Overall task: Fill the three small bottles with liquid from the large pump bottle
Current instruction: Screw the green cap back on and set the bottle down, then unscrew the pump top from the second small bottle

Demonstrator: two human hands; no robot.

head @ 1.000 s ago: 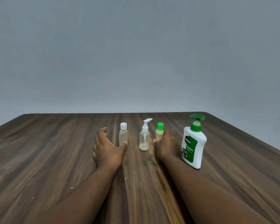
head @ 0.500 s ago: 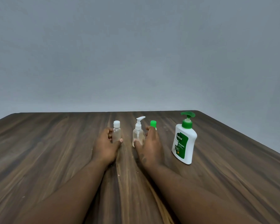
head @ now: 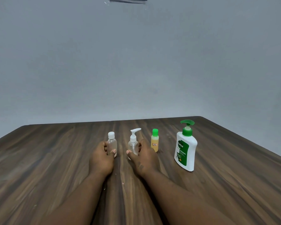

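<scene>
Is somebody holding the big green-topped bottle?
No, the big bottle stands alone on the table; the left hand grips the white-capped bottle and the right hand grips the small pump bottle.

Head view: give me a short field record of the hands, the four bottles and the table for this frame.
left hand: grips the white-cap bottle
right hand: grips the small pump bottle
green-cap bottle: upright, yellowish, not held
large pump bottle: upright, far right, not held
caps and pumps: all on
table: dark wood
</scene>
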